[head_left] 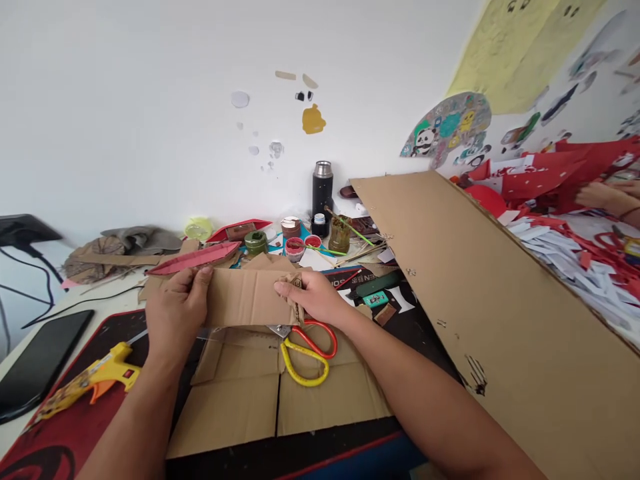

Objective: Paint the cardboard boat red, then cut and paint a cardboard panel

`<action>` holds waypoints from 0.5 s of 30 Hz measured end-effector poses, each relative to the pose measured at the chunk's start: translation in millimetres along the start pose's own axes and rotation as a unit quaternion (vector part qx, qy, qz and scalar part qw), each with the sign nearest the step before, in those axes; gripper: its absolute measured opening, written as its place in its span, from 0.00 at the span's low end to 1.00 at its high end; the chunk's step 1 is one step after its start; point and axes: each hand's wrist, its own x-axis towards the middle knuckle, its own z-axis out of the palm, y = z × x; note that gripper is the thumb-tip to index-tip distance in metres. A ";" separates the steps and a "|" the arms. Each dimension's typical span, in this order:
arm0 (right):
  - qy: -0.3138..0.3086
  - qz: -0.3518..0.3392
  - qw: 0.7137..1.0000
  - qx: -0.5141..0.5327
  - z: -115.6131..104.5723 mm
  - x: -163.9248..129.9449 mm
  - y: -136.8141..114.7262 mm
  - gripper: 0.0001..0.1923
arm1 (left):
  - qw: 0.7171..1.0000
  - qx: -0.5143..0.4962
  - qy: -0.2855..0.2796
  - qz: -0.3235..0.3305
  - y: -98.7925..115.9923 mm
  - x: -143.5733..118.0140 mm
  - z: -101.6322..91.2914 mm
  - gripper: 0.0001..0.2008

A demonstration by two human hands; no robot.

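Both my hands hold a strip of brown cardboard (245, 297) above the table. My left hand (181, 307) pinches its left end, thumb on top. At the right end, my right hand (315, 293) grips a crumpled, torn-looking part of the strip. Below lies a larger folded sheet of cardboard (235, 407). On that sheet rest scissors with one red and one yellow handle (306, 363); their blades are mostly hidden under the strip. A yellow hot glue gun (95, 380) lies to the left of my left forearm.
A phone (43, 363) lies at the left edge. Paint jars (295, 248), a black flask (323, 190) and brushes stand at the back. A large cardboard panel (490, 293) leans on the right; beyond it are paper strips (565, 260) and another person's hand (603, 197).
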 end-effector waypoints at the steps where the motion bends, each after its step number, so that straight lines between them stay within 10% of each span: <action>1: -0.003 0.001 1.000 0.008 0.1 0.1 -0.4 0.28 | 0.999 -0.030 -0.005 -0.024 -0.3 -0.5 1.0 0.17; 5: 0.006 0.018 0.999 0.039 -1.3 1.1 -1.4 0.26 | 0.952 -0.262 0.009 -0.155 -3.7 0.5 6.4 0.19; 9: 0.058 0.015 0.996 0.073 -6.9 3.1 -1.8 0.26 | 0.891 -0.422 0.076 -0.150 -5.7 7.7 7.8 0.20; 15: 0.033 0.023 0.995 0.091 -8.0 1.9 -3.6 0.28 | 0.864 -0.423 -0.128 -0.239 -2.8 5.7 5.1 0.43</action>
